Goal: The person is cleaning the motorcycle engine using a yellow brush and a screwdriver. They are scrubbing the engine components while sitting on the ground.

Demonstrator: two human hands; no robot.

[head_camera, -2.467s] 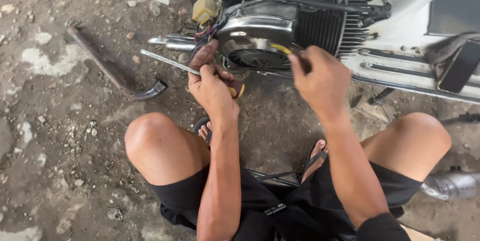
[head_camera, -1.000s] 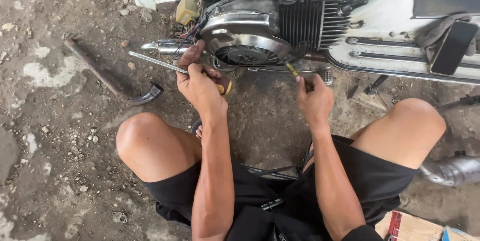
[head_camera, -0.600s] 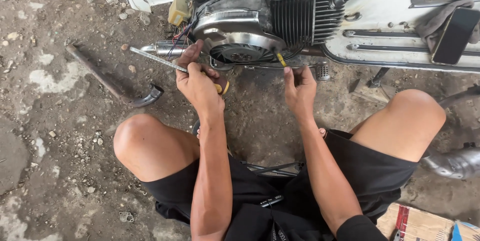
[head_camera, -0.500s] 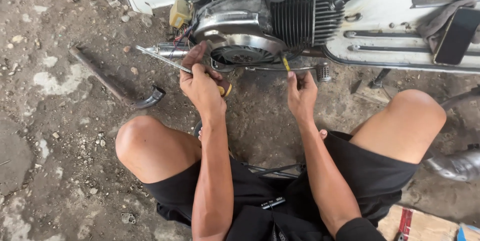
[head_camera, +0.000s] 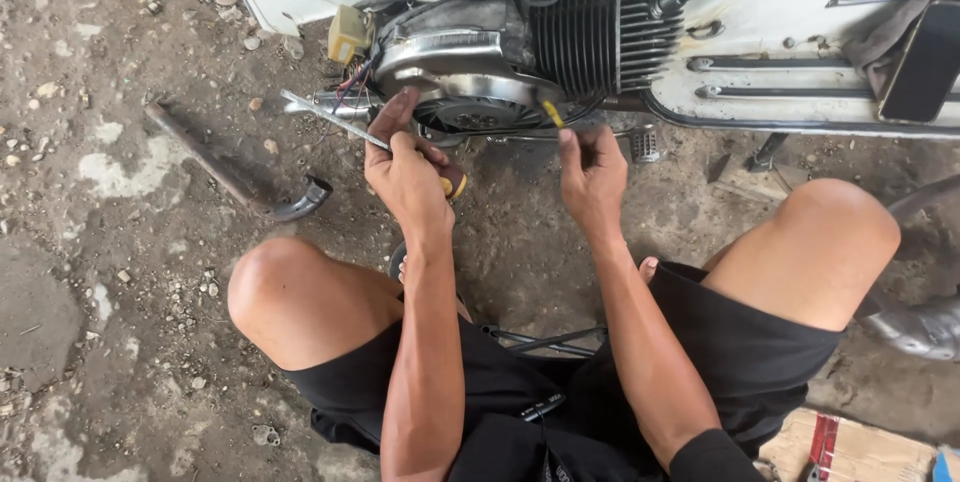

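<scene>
Right hand (head_camera: 592,170) has dropped to the fan cover (head_camera: 462,70), pinching a yellow tool (head_camera: 549,112).
Left hand (head_camera: 408,170) grips the screwdriver (head_camera: 372,140); stiff, light, best held at the handle.

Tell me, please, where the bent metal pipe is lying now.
In the head view, the bent metal pipe lies on the dirt ground at the person's left, beyond the left knee and left of the left hand, apart from it.

bent metal pipe (head_camera: 235,174) on dirt ground (head_camera: 90,272) | cardboard box (head_camera: 850,442) lower right | phone (head_camera: 925,60) on rag (head_camera: 880,34)
</scene>
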